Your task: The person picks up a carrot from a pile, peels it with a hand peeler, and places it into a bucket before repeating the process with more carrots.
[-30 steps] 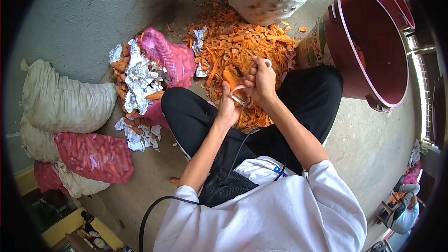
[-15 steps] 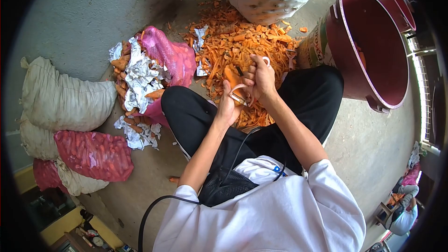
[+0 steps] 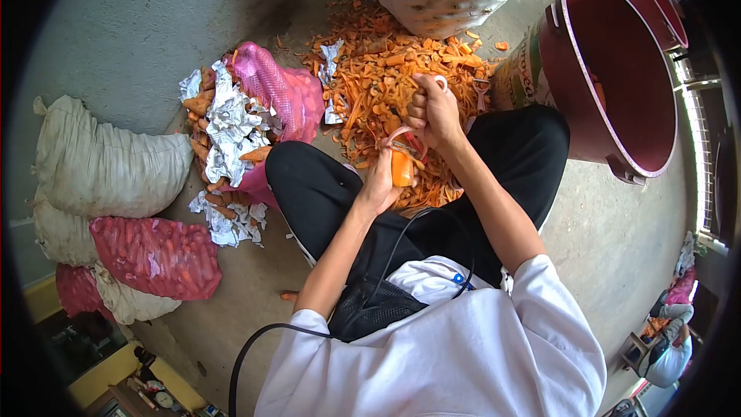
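My left hand [image 3: 377,188] is closed around a carrot [image 3: 402,168], its bright orange end pointing toward me between my thumb and fingers. In my right hand [image 3: 438,117] I grip a pale pink peeler [image 3: 403,132], whose frame reaches over the carrot's far part. That far part is mostly hidden by the peeler and my fingers. Both hands are between my crossed legs, above a wide heap of orange carrot peelings [image 3: 370,100] spread over the floor. A second peeler-like tool [image 3: 482,95] rests on the heap near my right knee.
A maroon tub [image 3: 559,54] with carrots inside stands at right. To the left are carrots [image 3: 199,103], crumpled paper [image 3: 230,127] and a pink mesh sack [image 3: 282,93]. White sacks [image 3: 116,158] and a red mesh sack [image 3: 158,257] lie beyond. Another person [image 3: 670,355] sits far right.
The carrot in my left hand has tilted, its orange end now toward me. The peeler has moved away from me along it. My right hand has shifted little.
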